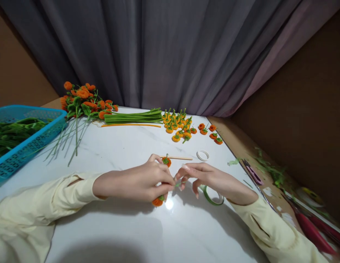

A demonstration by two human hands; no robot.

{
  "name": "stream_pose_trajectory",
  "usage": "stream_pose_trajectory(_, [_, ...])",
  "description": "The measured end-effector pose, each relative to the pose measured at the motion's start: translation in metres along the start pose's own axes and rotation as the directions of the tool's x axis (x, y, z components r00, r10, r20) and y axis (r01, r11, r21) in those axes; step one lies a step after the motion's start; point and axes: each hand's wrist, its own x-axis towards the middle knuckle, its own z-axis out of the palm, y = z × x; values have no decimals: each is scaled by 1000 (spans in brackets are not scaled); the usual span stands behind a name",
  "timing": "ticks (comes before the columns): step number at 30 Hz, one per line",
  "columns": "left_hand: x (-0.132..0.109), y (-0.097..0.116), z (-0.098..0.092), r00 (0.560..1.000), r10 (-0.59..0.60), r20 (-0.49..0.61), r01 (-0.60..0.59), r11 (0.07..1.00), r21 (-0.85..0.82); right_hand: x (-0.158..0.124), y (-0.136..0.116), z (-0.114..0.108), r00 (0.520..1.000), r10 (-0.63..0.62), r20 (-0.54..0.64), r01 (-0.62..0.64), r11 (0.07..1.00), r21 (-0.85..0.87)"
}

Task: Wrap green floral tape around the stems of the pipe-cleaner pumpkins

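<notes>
My left hand (pixel 159 180) is closed, its fingertips pinched together. An orange fuzzy flower head (pixel 158 201) with a green top pokes out below those fingers. Between the two hands shows a short bit of green tape (pixel 178 184), close to the left fingertips. My right hand (pixel 210 179) has its fingers bent and spread apart, their tips near the green strip; no firm grip shows. Under the right hand lies a green tape roll (pixel 213 201), partly hidden by it. Just beyond the left hand sit another orange flower head (pixel 166 161) and a thin wooden stick (pixel 178 158).
Farther back are green pipe-cleaner stems (pixel 134 117), yellow flower heads (pixel 176 124), orange ones (pixel 213 136) and finished flowers (pixel 83 96). A blue basket (pixel 33 140) of leaves stands left. A white ring (pixel 202 155) and pink-handled snips (pixel 253 173) are right.
</notes>
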Motion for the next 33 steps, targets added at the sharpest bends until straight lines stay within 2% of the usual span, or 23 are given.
stream_pose_trajectory(2, [-4,5,4,994,106,-9,-102,978,180,3,4,2,989,48,141,-66,990,127])
stream_pose_trajectory(4, [-6,6,6,988,157,6,-152,944,294,5,8,5,962,63,265,-110,980,166])
stream_pose_trajectory(6, [-7,6,8,985,172,20,-167,918,360,5,11,7,949,64,309,-121,978,170])
stream_pose_trajectory(13, [-7,1,15,977,211,-35,-174,878,446,4,16,8,960,56,276,-113,974,195])
stream_pose_trajectory(17, [-5,1,14,986,160,-53,-123,900,417,1,16,11,985,22,173,-55,981,185])
stream_pose_trajectory(19, [-4,3,11,992,111,-57,-83,929,362,-2,12,14,994,1,111,-18,989,146])
stream_pose_trajectory(21, [-1,4,7,999,34,-38,-24,973,231,-5,8,17,997,-22,69,16,996,84])
stream_pose_trajectory(23, [1,4,2,998,-65,0,65,998,21,-8,4,19,996,-80,41,81,997,-19])
stream_pose_trajectory(25, [4,1,-2,985,-153,74,166,960,-225,-10,4,20,979,-204,15,203,959,-200])
stream_pose_trajectory(27, [6,-3,-3,962,-200,184,262,866,-427,-12,6,20,934,-357,18,332,848,-414])
stream_pose_trajectory(29, [7,-7,-3,937,-210,279,334,768,-546,-14,10,20,886,-461,56,405,709,-578])
stream_pose_trajectory(33, [8,-12,-1,926,-183,329,366,641,-674,-14,16,22,845,-520,125,421,502,-755])
